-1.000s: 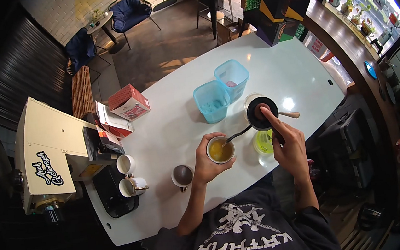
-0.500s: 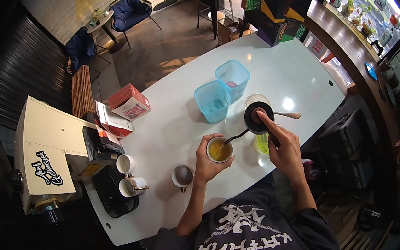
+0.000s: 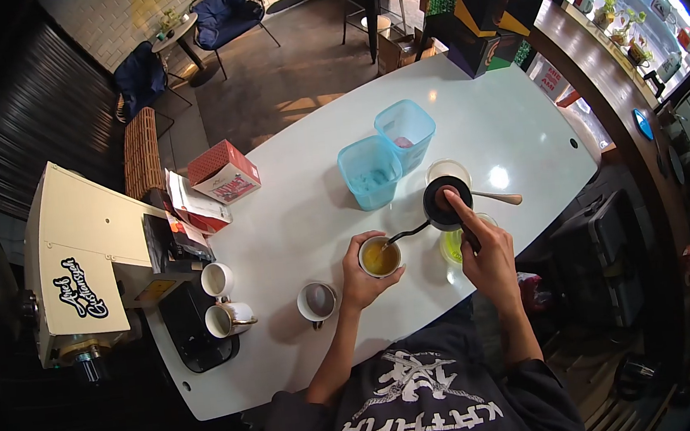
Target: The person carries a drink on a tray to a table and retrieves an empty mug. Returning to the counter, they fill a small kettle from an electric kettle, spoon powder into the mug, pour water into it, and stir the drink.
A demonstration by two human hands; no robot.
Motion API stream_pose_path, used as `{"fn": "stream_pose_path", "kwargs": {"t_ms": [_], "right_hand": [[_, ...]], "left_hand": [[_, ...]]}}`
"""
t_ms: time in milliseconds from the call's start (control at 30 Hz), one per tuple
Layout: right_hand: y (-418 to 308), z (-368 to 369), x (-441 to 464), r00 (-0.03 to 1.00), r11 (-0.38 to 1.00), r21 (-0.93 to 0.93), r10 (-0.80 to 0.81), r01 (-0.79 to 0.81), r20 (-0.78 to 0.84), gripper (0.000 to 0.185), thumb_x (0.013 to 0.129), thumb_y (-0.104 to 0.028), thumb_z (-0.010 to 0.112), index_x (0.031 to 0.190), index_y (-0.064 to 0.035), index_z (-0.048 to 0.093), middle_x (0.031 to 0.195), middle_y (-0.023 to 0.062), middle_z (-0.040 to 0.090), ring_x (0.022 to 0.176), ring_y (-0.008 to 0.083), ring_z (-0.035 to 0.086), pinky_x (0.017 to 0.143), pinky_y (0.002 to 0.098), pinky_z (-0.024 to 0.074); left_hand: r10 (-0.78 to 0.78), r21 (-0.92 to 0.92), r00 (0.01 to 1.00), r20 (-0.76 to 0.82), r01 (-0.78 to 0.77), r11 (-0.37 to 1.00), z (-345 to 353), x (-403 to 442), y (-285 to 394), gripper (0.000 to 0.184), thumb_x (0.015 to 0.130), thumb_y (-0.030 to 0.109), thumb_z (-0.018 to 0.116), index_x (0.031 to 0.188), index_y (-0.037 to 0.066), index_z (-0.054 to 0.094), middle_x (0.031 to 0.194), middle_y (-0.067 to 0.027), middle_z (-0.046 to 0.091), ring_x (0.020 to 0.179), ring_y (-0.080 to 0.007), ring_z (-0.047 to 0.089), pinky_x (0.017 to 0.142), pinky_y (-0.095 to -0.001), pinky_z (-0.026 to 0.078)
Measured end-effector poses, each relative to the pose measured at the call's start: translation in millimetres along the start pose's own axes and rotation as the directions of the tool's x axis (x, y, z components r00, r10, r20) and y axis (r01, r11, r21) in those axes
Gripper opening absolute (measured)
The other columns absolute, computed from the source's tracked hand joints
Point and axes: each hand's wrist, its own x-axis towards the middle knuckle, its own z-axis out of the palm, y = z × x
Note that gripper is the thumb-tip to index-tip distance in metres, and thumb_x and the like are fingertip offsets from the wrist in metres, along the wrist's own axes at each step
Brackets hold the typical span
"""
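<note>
My left hand (image 3: 362,287) is wrapped round a small cup (image 3: 395,265) with yellow liquid (image 3: 377,259) in it. My right hand (image 3: 488,253) grips a black gooseneck kettle (image 3: 435,220) by its handle, one finger pressed on the lid's knob. The thin spout (image 3: 410,232) reaches over the cup's rim, its tip above the liquid. Partly hidden below the kettle stands a bright yellow-green container (image 3: 451,248). Left of my left hand, a mug (image 3: 317,300) with a greyish inside rests on the white table (image 3: 280,230).
Two light-blue plastic containers (image 3: 370,173) stand beyond the kettle. Near it are a clear round vessel (image 3: 449,169) and a wooden-handled utensil (image 3: 501,198). To the left are two white mugs (image 3: 216,278), a red box (image 3: 226,174), a black tray (image 3: 195,338) and a cream machine (image 3: 90,240).
The view has shifted very slightly. Both hands keep their grips, with the kettle spout still over the cup.
</note>
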Motion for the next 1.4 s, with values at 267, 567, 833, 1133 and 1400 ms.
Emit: {"fn": "stream_pose_path", "kwargs": {"t_ms": [267,567,833,1133,1400], "right_hand": [[2,-1,-1,1.0,1.0,-0.01,0.003,-0.003,0.003,0.088,0.07,0.012,0.055,0.146,-0.0312,0.044,0.073,0.013,0.058,0.065,0.0314,0.059,0.064,0.0438,0.0476],[-1,0,-2,0.998,0.998,0.026,0.052,-0.053,0.03,0.088,0.07,0.012,0.055,0.147,-0.0302,0.043,0.074,0.0136,0.058,0.068,0.0316,0.06,0.068,0.0436,0.0474],[2,-1,-3,0.998,0.997,0.05,0.052,-0.053,0.018,0.089,0.07,0.013,0.054,0.147,-0.0287,0.043,0.077,0.0153,0.059,0.071,0.0322,0.06,0.071,0.0439,0.0473],[-1,-3,-3,0.997,0.995,0.074,0.068,-0.07,0.028,0.088,0.069,0.013,0.054,0.146,-0.0279,0.045,0.078,0.0155,0.059,0.072,0.0328,0.06,0.071,0.0439,0.0475],[0,0,-3,0.999,0.994,0.105,0.044,-0.045,0.013,0.087,0.069,0.013,0.053,0.146,-0.0274,0.045,0.083,0.0176,0.062,0.074,0.0347,0.06,0.074,0.0447,0.0478]], "left_hand": [[0.022,-0.029,0.999,-0.041,-0.023,0.999,1,-1,-6,0.062,0.064,0.009,0.088,0.116,0.003,0.054,0.111,-0.0084,0.062,0.102,-0.0157,0.061,0.091,-0.0323,0.05],[0.031,0.059,0.999,0.013,-0.031,0.998,-3,-1,-5,0.066,0.066,0.008,0.086,0.121,0.002,0.051,0.108,-0.0087,0.062,0.101,-0.0165,0.061,0.09,-0.0315,0.05],[0.006,-0.218,0.996,-0.087,-0.025,0.976,-7,-2,-13,0.049,0.093,0.033,0.053,0.122,-0.007,0.056,0.122,-0.0155,0.061,0.114,-0.0212,0.057,0.102,-0.0327,0.04],[-0.212,-0.284,0.944,-0.252,0.137,0.949,-10,1,-19,0.051,0.107,0.032,0.031,0.122,-0.009,0.058,0.125,-0.0209,0.061,0.125,-0.0268,0.053,0.113,-0.0391,0.034],[-0.356,-0.52,0.881,-0.311,0.155,0.84,-12,3,-9,0.056,0.107,0.037,0.031,0.129,-0.01,0.053,0.136,-0.0203,0.055,0.134,-0.0268,0.045,0.117,-0.0398,0.027]]}}
